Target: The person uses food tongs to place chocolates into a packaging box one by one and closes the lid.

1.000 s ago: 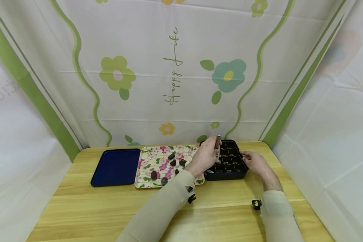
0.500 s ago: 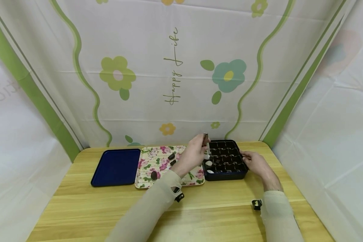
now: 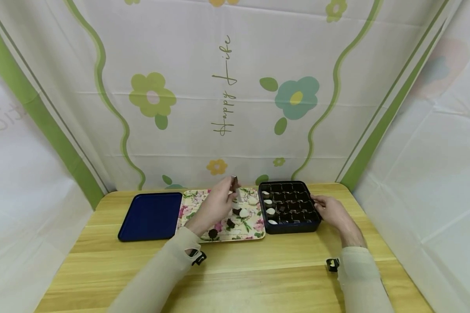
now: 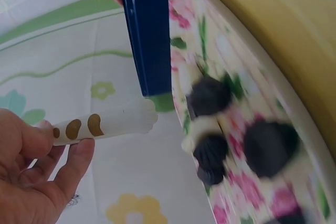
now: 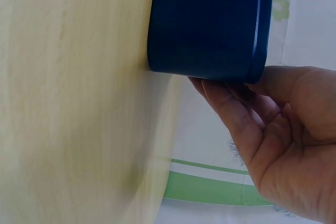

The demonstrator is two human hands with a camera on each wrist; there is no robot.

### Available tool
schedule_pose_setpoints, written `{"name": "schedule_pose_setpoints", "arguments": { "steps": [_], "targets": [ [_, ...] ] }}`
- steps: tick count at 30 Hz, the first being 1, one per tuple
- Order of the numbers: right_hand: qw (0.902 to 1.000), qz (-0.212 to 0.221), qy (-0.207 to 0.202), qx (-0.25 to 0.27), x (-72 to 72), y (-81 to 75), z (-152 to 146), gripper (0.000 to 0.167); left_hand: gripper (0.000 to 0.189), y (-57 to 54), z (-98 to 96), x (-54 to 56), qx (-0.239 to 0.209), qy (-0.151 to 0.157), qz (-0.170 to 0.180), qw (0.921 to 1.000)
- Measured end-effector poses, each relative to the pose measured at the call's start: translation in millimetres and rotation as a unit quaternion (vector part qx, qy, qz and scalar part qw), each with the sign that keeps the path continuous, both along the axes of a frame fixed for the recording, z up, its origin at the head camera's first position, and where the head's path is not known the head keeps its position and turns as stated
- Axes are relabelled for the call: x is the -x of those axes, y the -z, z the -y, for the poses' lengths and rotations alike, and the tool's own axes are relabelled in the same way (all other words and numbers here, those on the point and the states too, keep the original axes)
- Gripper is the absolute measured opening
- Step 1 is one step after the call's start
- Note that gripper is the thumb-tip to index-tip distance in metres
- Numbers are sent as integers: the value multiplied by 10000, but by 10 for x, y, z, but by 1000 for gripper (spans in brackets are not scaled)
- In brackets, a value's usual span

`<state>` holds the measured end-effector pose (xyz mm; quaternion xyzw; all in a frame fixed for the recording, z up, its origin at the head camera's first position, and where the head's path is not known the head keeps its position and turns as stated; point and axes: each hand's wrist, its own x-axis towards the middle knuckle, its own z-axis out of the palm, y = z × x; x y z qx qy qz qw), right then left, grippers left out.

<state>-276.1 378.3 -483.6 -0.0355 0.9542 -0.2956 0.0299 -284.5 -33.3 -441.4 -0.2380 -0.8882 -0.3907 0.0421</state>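
Observation:
My left hand (image 3: pixel 217 200) holds white tongs with gold patches (image 4: pixel 110 124) over the floral tray (image 3: pixel 188 238); their scalloped end points away from the fingers. Dark chocolates (image 3: pixel 230 223) and white chocolates (image 3: pixel 252 201) lie scattered on the tray, some hidden by the hand in the head view. No piece shows at the tongs' tip in the left wrist view. My right hand (image 3: pixel 330 211) grips the right side of the dark blue box (image 5: pixel 210 30), thumb at its rim and fingers against the wall. Several white chocolates (image 3: pixel 270 211) sit in the left column of the box's black divided insert (image 3: pixel 293 206).
A flat dark blue lid (image 3: pixel 152 216) lies left of the floral tray. All stand on a wooden table (image 3: pixel 258 269), close to a white flowered curtain (image 3: pixel 188 130) behind. More curtain hangs on both sides.
My left hand has moved left with the tongs, from above the box to above the floral tray, uncovering the white chocolates in the left column. The right hand has stayed at the box.

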Motion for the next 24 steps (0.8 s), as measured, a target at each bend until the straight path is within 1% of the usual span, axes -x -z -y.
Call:
{"name": "schedule_pose_setpoints", "arguments": {
  "steps": [5,10,14,20,24],
  "targets": [
    [10000,22,1,12,5,12,-5,48,12,29,219,-62,349,-140,-80,9993],
    [10000,27,9,19,-6,-6,-6,48,12,78,362,-93,556,-218,-87,9982],
    [10000,58,19,24,2,8,-27,48,16,136,407,-89,511,-233,-146,9983],
    [9999,111,37,63,-3,13,-30,48,16,201,442,-29,294,-270,23,9992],
    [10000,71,13,66,-1,6,-13,48,20,227,477,14,272,-410,94,9987]
  ]
}}
